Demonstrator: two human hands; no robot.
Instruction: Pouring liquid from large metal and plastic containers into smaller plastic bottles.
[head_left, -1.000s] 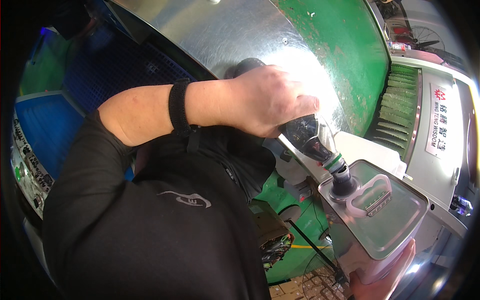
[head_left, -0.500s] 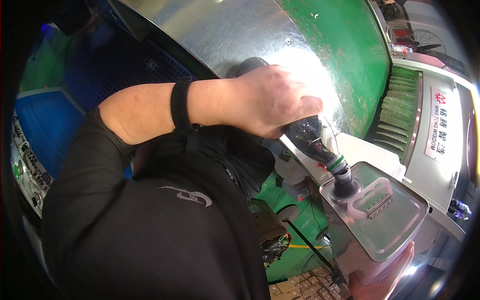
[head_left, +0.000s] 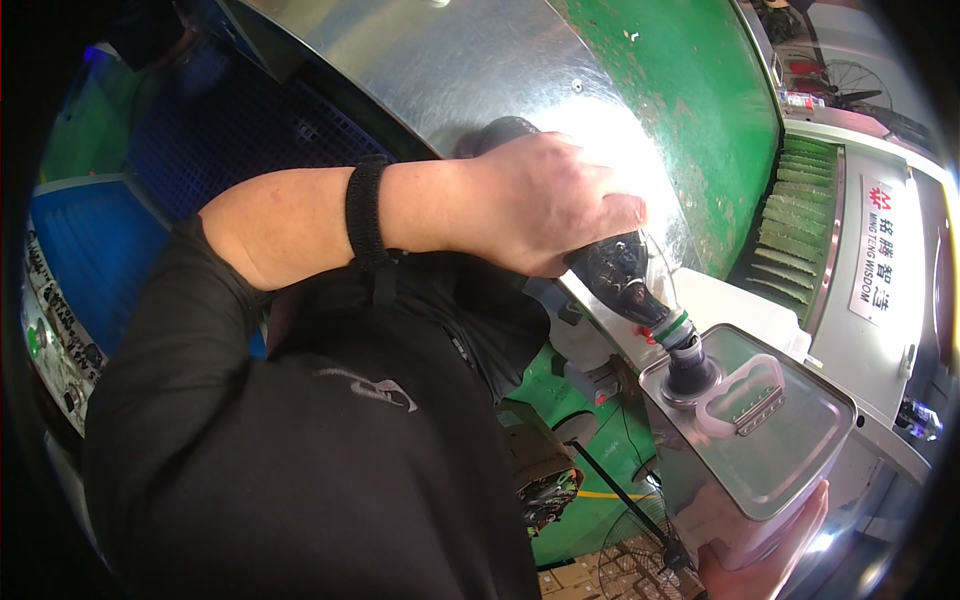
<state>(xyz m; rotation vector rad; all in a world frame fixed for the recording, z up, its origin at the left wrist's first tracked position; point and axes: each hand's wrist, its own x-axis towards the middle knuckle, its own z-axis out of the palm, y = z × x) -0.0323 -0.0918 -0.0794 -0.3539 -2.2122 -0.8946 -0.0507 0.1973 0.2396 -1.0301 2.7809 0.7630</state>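
My left hand (head_left: 550, 200), with a black band at its wrist, is closed around a bottle (head_left: 615, 272) of dark liquid. The bottle tilts downward to the right, its neck and green ring (head_left: 672, 328) pointing at a rectangular metal can (head_left: 785, 465). Its mouth meets the dark round spout (head_left: 690, 380) at the can's near-left corner; I cannot tell how far it goes in. A pale handle (head_left: 712, 412) stands on the can's top. My right hand (head_left: 765, 560) presses against the can's lower side, fingers along its edge, partly hidden.
A shiny metal table (head_left: 470, 60) lies beyond my left hand. Behind the can stand a white box (head_left: 740, 300) and a grey machine (head_left: 880, 350) with green bristly strips (head_left: 800, 220). An open carton (head_left: 535, 450) and a fan (head_left: 635, 565) are below, on the green floor.
Almost nothing differs. Dark liquid has shifted slightly in the bottle's shoulder and neck, while both hands and the can keep their places.
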